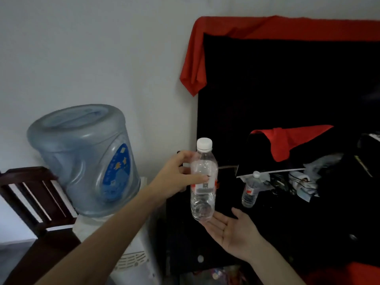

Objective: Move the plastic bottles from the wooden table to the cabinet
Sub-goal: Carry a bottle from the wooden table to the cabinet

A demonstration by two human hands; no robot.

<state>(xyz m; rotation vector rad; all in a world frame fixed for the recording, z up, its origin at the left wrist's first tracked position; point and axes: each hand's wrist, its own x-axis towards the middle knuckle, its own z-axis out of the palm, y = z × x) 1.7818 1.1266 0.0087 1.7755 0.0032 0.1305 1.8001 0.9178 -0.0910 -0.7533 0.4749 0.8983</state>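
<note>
My left hand (178, 175) grips a clear plastic bottle (203, 194) with a white cap and a red-and-white label, holding it upright in the air by its upper body. Just under the bottle's base, my right hand (232, 231) lies palm up with its fingers spread, its fingertips touching or nearly touching the bottom. A second, smaller clear bottle (250, 191) with a white cap stands upright on the dark cabinet top (273, 223) to the right, apart from both hands.
A water dispenser (131, 258) with a large blue jug (86, 159) stands at the left against the white wall. A dark wooden chair (35, 198) is at the far left. Red cloth (287, 145), black fabric and clutter lie on the cabinet behind the second bottle.
</note>
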